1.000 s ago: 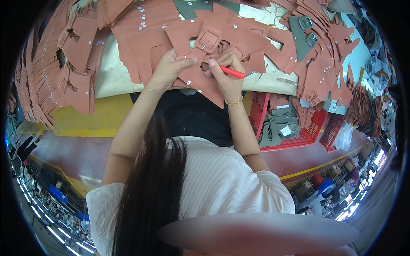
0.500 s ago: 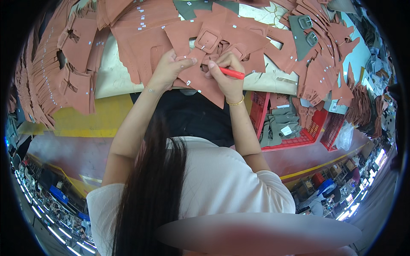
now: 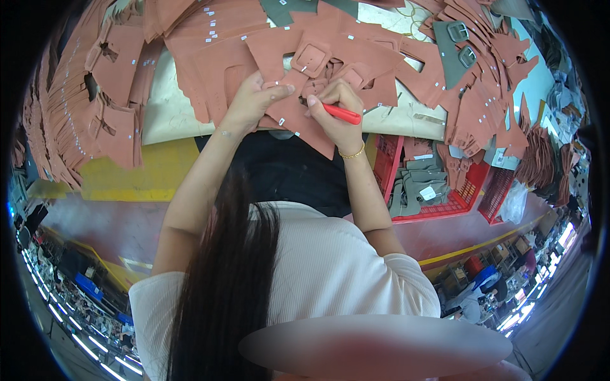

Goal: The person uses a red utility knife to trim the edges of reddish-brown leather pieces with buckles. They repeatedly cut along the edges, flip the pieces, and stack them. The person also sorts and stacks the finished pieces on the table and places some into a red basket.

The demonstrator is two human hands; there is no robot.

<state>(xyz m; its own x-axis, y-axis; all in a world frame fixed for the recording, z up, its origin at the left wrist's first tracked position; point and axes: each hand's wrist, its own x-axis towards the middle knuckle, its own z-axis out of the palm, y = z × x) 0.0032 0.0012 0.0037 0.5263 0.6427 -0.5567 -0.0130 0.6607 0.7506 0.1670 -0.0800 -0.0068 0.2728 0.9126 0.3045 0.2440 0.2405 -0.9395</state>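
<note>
My left hand [image 3: 253, 103] is closed on the edge of a terracotta leather-like cut piece [image 3: 306, 130], its thumb lying on top. In my right hand [image 3: 345, 132] is a red pen [image 3: 343, 113], gripped like a writing tool, with its tip end down by the piece and hidden by my fingers. Just beyond both hands lies a square terracotta buckle [image 3: 310, 61] on a strap. More flat terracotta pieces [image 3: 219, 54] with small white labels spread under and around my hands.
Stacks of terracotta pieces [image 3: 121, 60] fan out at the left of the pale table [image 3: 166, 120]. At the right lies a green piece with metal buckles [image 3: 457, 30]. Below the table's right edge, a red crate [image 3: 469, 190] holds green and terracotta parts.
The red pen and my right hand have shifted very slightly, with the pen's rear end tilting a little lower. My left hand keeps its place on the piece.
</note>
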